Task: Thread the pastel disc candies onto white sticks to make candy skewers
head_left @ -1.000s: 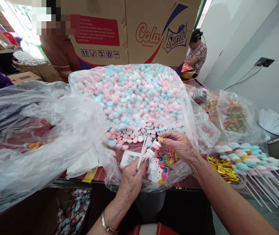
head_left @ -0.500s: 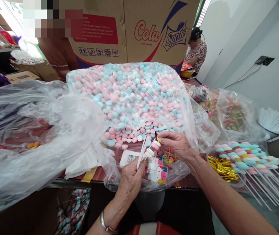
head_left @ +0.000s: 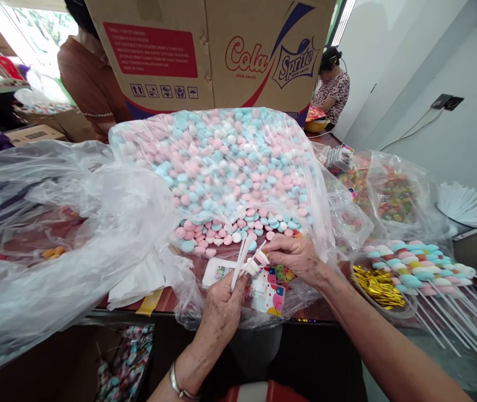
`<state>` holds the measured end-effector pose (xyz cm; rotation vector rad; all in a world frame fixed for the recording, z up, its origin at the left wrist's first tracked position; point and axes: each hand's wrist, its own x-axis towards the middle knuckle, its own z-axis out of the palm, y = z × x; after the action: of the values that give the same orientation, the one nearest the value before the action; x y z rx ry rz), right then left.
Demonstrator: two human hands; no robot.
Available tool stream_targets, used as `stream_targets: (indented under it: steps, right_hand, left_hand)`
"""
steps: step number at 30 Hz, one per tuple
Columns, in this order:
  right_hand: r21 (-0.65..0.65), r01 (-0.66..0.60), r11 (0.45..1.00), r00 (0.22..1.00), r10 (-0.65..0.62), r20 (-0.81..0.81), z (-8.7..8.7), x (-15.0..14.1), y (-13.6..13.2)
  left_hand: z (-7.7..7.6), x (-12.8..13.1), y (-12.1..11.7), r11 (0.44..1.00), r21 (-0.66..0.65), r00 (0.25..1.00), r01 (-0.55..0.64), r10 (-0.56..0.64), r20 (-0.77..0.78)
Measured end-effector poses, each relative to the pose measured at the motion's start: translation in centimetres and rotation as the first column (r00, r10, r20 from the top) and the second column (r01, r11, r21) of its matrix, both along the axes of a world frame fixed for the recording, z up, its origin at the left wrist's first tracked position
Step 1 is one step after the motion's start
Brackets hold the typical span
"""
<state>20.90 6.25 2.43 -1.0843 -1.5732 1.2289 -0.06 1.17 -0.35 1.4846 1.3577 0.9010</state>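
Marshmallows [head_left: 261,258] further down, between hands [head_left: 223,305]

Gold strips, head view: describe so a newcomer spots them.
Start at the pastel candy heap under clear plastic. Go right, past the right hand, to a clear container beside the candy skewers. The gold strips lie inside: shiny metallic, unlike the pastel skewers.

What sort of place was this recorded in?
Likely a small candy workshop: there is a big clear bag of pastel sweets, a pile of loaded candy sticks and a large carton printed "stick candy".
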Motion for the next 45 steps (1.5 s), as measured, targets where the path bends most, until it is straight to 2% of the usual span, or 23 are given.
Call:
stream_targets:
  steps: [3,7,10,12,13,14,15,17,19,20,22,24,27,29,31,34,36,37,39,45]
  right_hand:
    - [-0.008,-0.014,1.0,1.0,0.014,0.009,0.0,-0.4,-0.3]
    - [-0.03,-0.023,0.999,1.0,0.024,0.009,1.6,0.1,0.2]
    - [0.005,0.155,0.988,0.987,-0.155,-0.036,2.8,1.5,1.5]
    - [0.116,0.27,0.956,0.954,-0.282,0.098,3.0,2.4,2.6]
    - [0.191,0.267,0.945,0.921,-0.309,0.239,2.9,2.7,3.0]
    - [0.255,0.217,0.942,0.858,-0.309,0.411,2.7,2.9,3.3]
    - [0.295,0.131,0.946,0.758,-0.288,0.586,2.4,2.9,3.4]
    - [0.304,-0.045,0.952,0.487,-0.245,0.838,1.6,2.6,3.2]
    - [0.293,-0.144,0.945,0.261,-0.25,0.933,0.8,1.8,2.6]
    - [0.303,-0.16,0.94,0.193,-0.271,0.943,0.5,1.4,2.3]
    - [0.335,-0.16,0.929,0.135,-0.316,0.939,0.0,0.5,1.5]
    - [0.352,-0.186,0.917,0.152,-0.327,0.933,-0.3,-0.1,1.0]
    - [0.327,-0.244,0.913,0.229,-0.273,0.934,-0.3,-0.5,0.5]
    - [0.295,-0.199,0.934,0.255,-0.241,0.936,-0.1,-0.5,0.4]
    - [0.286,-0.093,0.954,0.286,-0.25,0.925,0.2,-0.5,0.5]
    - [0.361,0.038,0.932,0.437,-0.34,0.832,0.6,-1.0,1.0]
    - [0.429,0.05,0.902,0.549,-0.384,0.742,0.7,-1.7,1.4]
    - [0.456,0.035,0.889,0.579,-0.39,0.716,0.7,-2.2,1.7]
    - [0.49,-0.033,0.871,0.576,-0.384,0.722,0.6,-3.3,2.1]
    - [0.423,-0.252,0.87,0.367,-0.319,0.874,-0.2,-5.1,2.1]
  left_hand:
    - [0.3,0.0,0.1,1.0,0.008,1.0,-0.014,0.014,-0.011]
    - [0.9,0.1,0.2,0.999,-0.017,0.998,-0.041,0.041,0.039]
    - [1.0,0.2,0.2,0.992,-0.062,0.986,-0.106,0.113,0.121]
    - [0.9,0.2,0.1,0.986,-0.086,0.972,-0.141,0.155,0.175]
    - [0.8,0.3,0.1,0.984,-0.089,0.966,-0.154,0.169,0.194]
    - [0.7,0.3,0.1,0.982,-0.09,0.962,-0.163,0.179,0.208]
    - [0.6,0.3,0.1,0.982,-0.091,0.959,-0.168,0.184,0.217]
    - [0.4,0.2,0.1,0.98,-0.096,0.955,-0.174,0.192,0.225]
    - [0.1,0.2,0.1,0.979,-0.1,0.954,-0.177,0.195,0.228]
    - [0.0,0.2,0.1,0.978,-0.099,0.952,-0.182,0.2,0.23]
    - [-0.2,0.1,0.1,0.977,-0.094,0.95,-0.19,0.207,0.233]
    - [-0.4,0.1,0.1,0.978,-0.091,0.951,-0.189,0.205,0.231]
    - [-0.3,0.1,0.1,0.978,-0.094,0.952,-0.186,0.203,0.228]
    - [-0.1,0.1,0.1,0.977,-0.098,0.951,-0.188,0.206,0.229]
    - [0.2,0.2,0.1,0.975,-0.107,0.949,-0.192,0.213,0.233]
    - [0.5,0.3,0.1,0.972,-0.128,0.941,-0.199,0.226,0.253]
    - [0.5,0.3,0.1,0.971,-0.133,0.938,-0.201,0.229,0.259]
    - [0.5,0.3,0.0,0.971,-0.132,0.939,-0.201,0.23,0.257]
    - [0.5,0.3,0.0,0.97,-0.132,0.94,-0.206,0.233,0.248]
    - [0.3,0.1,-0.1,0.973,-0.127,0.943,-0.193,0.22,0.251]
